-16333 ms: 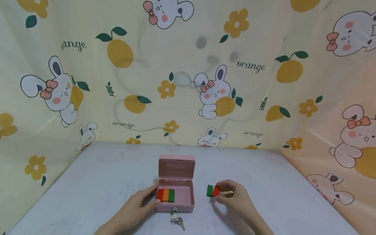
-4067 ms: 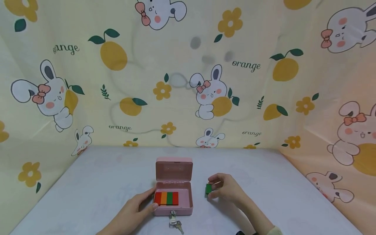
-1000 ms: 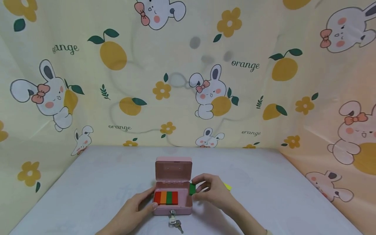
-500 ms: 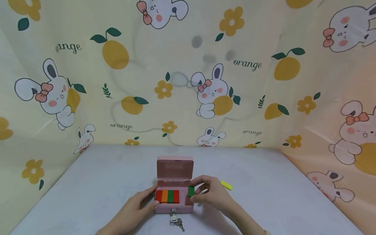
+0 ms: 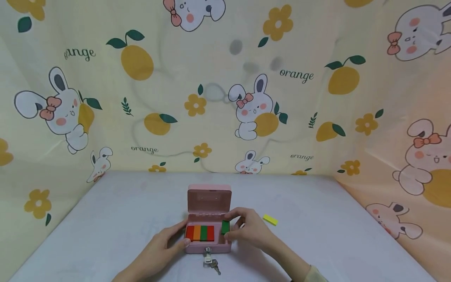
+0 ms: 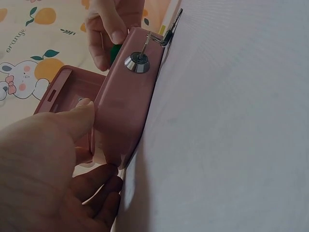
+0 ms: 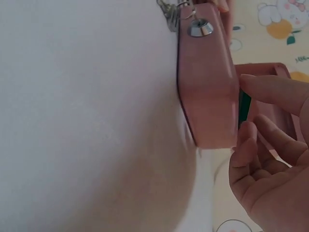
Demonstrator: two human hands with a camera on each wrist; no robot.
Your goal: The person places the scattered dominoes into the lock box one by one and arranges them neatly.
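A small pink cash box (image 5: 197, 248) stands on the table with its lid (image 5: 209, 201) raised. Flat blocks lie side by side at its left: red, orange, green (image 5: 203, 233) and red. My left hand (image 5: 158, 248) grips the box's left end, thumb at the front corner; the left wrist view shows the thumb (image 6: 79, 118) on the rim and fingers around the corner. Over the box's right end, my right hand (image 5: 251, 229) pinches a second green block (image 5: 225, 227) between thumb and fingers. The box wall partly hides that block (image 7: 245, 107) in the right wrist view.
Keys (image 5: 214, 265) hang from the lock at the box's front. A yellow block (image 5: 270, 219) lies on the white table beyond my right hand. A rabbit-and-orange patterned cloth (image 5: 218, 117) rises behind the table and along both sides.
A red block has joined the row in the box. My right hand has carried the second green block left from the table into the box's right end, uncovering the yellow block.
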